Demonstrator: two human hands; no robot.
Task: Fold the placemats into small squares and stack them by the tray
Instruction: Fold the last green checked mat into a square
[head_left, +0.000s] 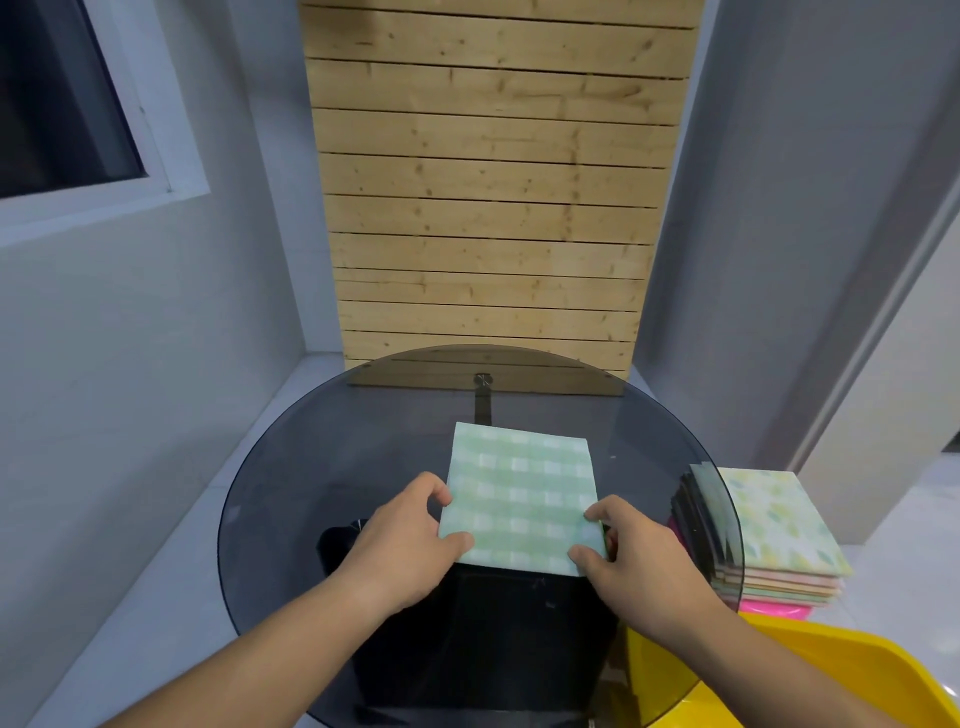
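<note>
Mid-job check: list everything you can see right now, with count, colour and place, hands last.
Green checked placemat: one, pale green and white, folded, flat on the table centre.
Glass table: one, round, smoky grey, in front of the person.
Stack of placemats: one pile, pastel yellow, green and pink, right of the table, lower down.
Yellow tray: one, bright yellow, bottom right, partly out of frame.
Wooden slat panel: one, light pine, against the far wall.
Window: one, white frame, upper left.
Left hand: grip on the placemat's near left edge.
Right hand: grip on its near right corner.
</note>
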